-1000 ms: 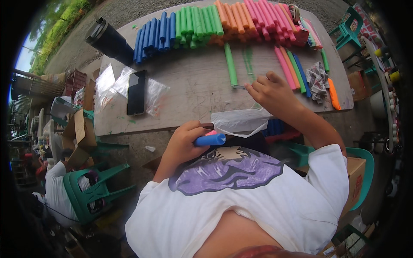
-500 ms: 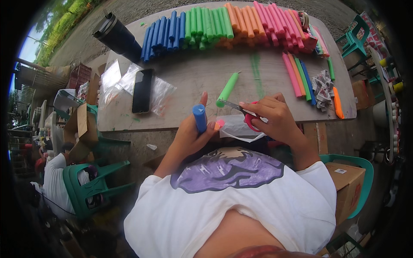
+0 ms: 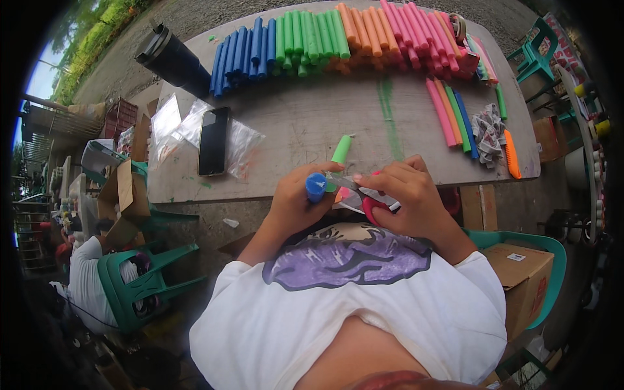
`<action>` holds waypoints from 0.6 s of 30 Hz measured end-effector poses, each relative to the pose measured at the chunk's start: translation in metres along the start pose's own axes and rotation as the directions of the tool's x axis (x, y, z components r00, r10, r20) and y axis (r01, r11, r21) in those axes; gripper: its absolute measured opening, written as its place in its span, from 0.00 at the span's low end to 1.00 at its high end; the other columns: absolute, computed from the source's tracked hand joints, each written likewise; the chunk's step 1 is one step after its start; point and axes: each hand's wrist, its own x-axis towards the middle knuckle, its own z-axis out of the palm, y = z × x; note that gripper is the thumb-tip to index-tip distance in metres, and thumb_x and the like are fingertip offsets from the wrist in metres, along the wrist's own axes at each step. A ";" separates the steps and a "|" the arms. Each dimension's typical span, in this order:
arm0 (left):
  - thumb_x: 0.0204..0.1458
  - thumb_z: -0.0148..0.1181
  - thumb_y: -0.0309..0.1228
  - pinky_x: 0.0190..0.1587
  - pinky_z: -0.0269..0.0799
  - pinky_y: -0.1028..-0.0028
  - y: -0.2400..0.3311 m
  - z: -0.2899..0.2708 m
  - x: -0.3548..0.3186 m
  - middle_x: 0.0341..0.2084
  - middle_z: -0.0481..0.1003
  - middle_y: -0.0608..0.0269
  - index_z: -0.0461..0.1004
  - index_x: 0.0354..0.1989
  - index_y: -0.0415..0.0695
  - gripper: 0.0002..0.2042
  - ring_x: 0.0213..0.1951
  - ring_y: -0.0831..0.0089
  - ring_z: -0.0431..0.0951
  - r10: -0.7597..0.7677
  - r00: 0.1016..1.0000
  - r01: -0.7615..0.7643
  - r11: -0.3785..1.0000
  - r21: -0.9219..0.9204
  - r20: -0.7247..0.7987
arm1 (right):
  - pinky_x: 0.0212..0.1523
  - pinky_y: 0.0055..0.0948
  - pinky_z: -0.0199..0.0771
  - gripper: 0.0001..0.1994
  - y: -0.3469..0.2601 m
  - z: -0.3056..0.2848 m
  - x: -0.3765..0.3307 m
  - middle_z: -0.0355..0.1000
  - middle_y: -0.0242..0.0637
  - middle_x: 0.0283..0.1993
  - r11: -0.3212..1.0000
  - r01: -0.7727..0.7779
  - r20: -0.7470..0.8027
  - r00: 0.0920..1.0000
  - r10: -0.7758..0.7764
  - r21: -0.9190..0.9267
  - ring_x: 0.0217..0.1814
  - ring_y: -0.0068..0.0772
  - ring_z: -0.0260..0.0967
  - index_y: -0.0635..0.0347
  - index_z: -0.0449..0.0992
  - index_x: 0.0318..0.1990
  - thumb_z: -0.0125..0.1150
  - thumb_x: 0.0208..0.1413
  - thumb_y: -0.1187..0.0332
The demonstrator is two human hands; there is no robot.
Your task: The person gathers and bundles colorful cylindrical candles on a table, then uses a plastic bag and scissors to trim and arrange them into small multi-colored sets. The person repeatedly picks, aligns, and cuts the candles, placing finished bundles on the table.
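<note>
Two hands work close together at the near edge of the surface [image 3: 312,123], just in front of the person's chest.

Left hand [image 3: 296,201]: fingers closed around a blue tube [image 3: 316,187], held upright with its capped end showing above the fist. A green tube [image 3: 340,150] lies on the surface just beyond this hand, apart from it.

Right hand [image 3: 406,195]: fingers curled on red-handled scissors [image 3: 367,198], the blades pointing toward the blue tube and appearing to meet a scrap of clear plastic [image 3: 348,200] between the hands (exact contact is too small to tell).

Handling, by judgement: the blue tube looks light and fairly stiff, its smooth wrap probably slippery; a hold around the mid-body, as now, seems safest, leaving the top end free. The plastic scrap is thin and limp.

Also on the surface:
- a row of tubes [image 3: 338,32] along the far edge, sorted blue, green, orange, pink
- four loose tubes [image 3: 453,117] to the right, beside crumpled paper [image 3: 487,130]
- a dark phone [image 3: 213,140] among clear bags [image 3: 244,146], left
- a dark tumbler [image 3: 172,60] at the far left corner
</note>
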 end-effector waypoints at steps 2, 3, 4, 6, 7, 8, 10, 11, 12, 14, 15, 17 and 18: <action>0.41 0.69 0.23 0.34 0.73 0.67 0.004 -0.002 0.005 0.34 0.78 0.62 0.75 0.45 0.44 0.20 0.31 0.61 0.77 0.054 0.998 -0.055 0.997 0.046 0.019 | 0.39 0.29 0.58 0.21 -0.002 -0.007 0.001 0.74 0.27 0.31 1.000 0.003 0.022 1.000 -0.003 -0.009 0.34 0.28 0.74 0.47 0.80 0.45 0.71 0.37 0.68; 0.40 0.69 0.24 0.35 0.73 0.66 0.008 -0.004 0.008 0.36 0.79 0.61 0.75 0.44 0.44 0.19 0.31 0.60 0.77 0.071 0.997 -0.073 0.995 0.074 0.032 | 0.38 0.30 0.58 0.21 -0.003 -0.010 0.002 0.74 0.27 0.31 1.000 0.005 0.029 1.000 -0.005 -0.012 0.34 0.28 0.74 0.47 0.80 0.44 0.70 0.37 0.68; 0.40 0.69 0.24 0.35 0.73 0.66 0.011 -0.006 0.010 0.38 0.79 0.61 0.74 0.43 0.44 0.18 0.32 0.60 0.77 0.059 0.997 -0.065 0.992 0.108 0.051 | 0.38 0.30 0.58 0.20 -0.003 -0.012 0.002 0.74 0.28 0.31 1.000 0.008 0.037 0.999 -0.007 -0.015 0.35 0.29 0.74 0.48 0.80 0.44 0.70 0.37 0.68; 0.41 0.68 0.25 0.36 0.73 0.66 0.016 -0.010 0.013 0.41 0.79 0.61 0.74 0.40 0.44 0.16 0.32 0.59 0.77 0.033 0.996 -0.049 0.983 0.175 0.089 | 0.38 0.30 0.58 0.21 -0.004 -0.017 0.003 0.74 0.28 0.31 1.000 -0.004 0.062 0.998 0.005 -0.021 0.35 0.29 0.73 0.48 0.80 0.45 0.70 0.37 0.68; 0.41 0.68 0.25 0.36 0.73 0.66 0.020 -0.012 0.015 0.42 0.79 0.61 0.74 0.40 0.44 0.16 0.33 0.59 0.77 0.021 0.994 -0.040 0.982 0.185 0.107 | 0.38 0.30 0.58 0.21 -0.004 -0.018 0.003 0.73 0.28 0.31 1.000 -0.010 0.075 0.997 0.012 -0.024 0.35 0.29 0.73 0.48 0.80 0.45 0.70 0.37 0.68; 0.41 0.68 0.25 0.36 0.73 0.66 0.023 -0.014 0.017 0.43 0.79 0.61 0.74 0.40 0.44 0.16 0.34 0.59 0.78 0.008 0.992 -0.032 0.980 0.195 0.124 | 0.38 0.30 0.58 0.21 -0.003 -0.018 0.003 0.73 0.28 0.31 1.000 -0.009 0.072 0.997 0.010 -0.018 0.34 0.29 0.73 0.48 0.80 0.45 0.70 0.37 0.68; 0.41 0.67 0.25 0.37 0.74 0.65 0.022 -0.015 0.019 0.43 0.79 0.61 0.74 0.42 0.44 0.17 0.36 0.58 0.78 0.027 0.990 -0.054 0.979 0.195 0.140 | 0.38 0.30 0.57 0.22 -0.002 -0.019 0.005 0.73 0.28 0.30 1.000 -0.005 0.066 0.998 0.006 -0.011 0.34 0.29 0.72 0.48 0.80 0.46 0.70 0.37 0.68; 0.41 0.67 0.25 0.38 0.74 0.65 0.019 -0.014 0.020 0.43 0.79 0.61 0.74 0.43 0.44 0.18 0.37 0.58 0.78 0.057 0.989 -0.082 0.979 0.186 0.139 | 0.38 0.30 0.57 0.22 -0.002 -0.019 0.004 0.72 0.28 0.30 1.000 0.002 0.059 0.998 -0.001 -0.018 0.33 0.29 0.72 0.48 0.80 0.46 0.70 0.37 0.68; 0.41 0.67 0.25 0.39 0.74 0.64 0.017 -0.014 0.021 0.42 0.79 0.62 0.75 0.45 0.44 0.19 0.38 0.57 0.79 0.087 0.987 -0.111 0.977 0.182 0.138 | 0.37 0.30 0.57 0.23 0.000 -0.018 0.003 0.72 0.28 0.30 1.000 0.011 0.049 0.999 -0.010 -0.022 0.33 0.29 0.72 0.48 0.79 0.46 0.70 0.37 0.69; 0.41 0.67 0.25 0.40 0.75 0.64 0.018 -0.013 0.023 0.42 0.79 0.62 0.75 0.46 0.45 0.20 0.39 0.57 0.79 0.063 0.988 -0.088 0.978 0.188 0.139 | 0.37 0.30 0.57 0.23 0.003 -0.018 0.003 0.72 0.28 0.29 0.999 0.027 0.035 0.999 -0.025 -0.036 0.32 0.29 0.72 0.48 0.79 0.47 0.70 0.36 0.69; 0.41 0.67 0.25 0.41 0.75 0.64 0.018 -0.012 0.023 0.42 0.79 0.62 0.75 0.47 0.45 0.21 0.40 0.57 0.79 0.047 0.988 -0.074 0.979 0.191 0.144 | 0.37 0.30 0.58 0.24 0.004 -0.017 0.001 0.72 0.28 0.29 0.999 0.029 0.030 0.999 -0.028 -0.041 0.32 0.29 0.71 0.48 0.79 0.48 0.70 0.36 0.70; 0.41 0.68 0.26 0.42 0.75 0.64 0.020 -0.013 0.025 0.42 0.79 0.62 0.75 0.47 0.46 0.21 0.40 0.57 0.79 0.019 0.990 -0.046 0.980 0.191 0.139 | 0.37 0.30 0.58 0.24 0.007 -0.014 -0.001 0.72 0.28 0.28 0.999 0.022 0.022 1.000 -0.021 -0.049 0.32 0.29 0.71 0.48 0.79 0.48 0.69 0.36 0.71; 0.41 0.68 0.26 0.42 0.75 0.64 0.021 -0.013 0.027 0.42 0.79 0.61 0.75 0.47 0.46 0.21 0.40 0.57 0.79 0.008 0.990 -0.034 0.981 0.189 0.142 | 0.37 0.30 0.58 0.25 0.008 -0.012 -0.003 0.71 0.28 0.28 0.999 0.009 0.017 1.000 -0.008 -0.053 0.32 0.29 0.71 0.48 0.80 0.48 0.69 0.36 0.72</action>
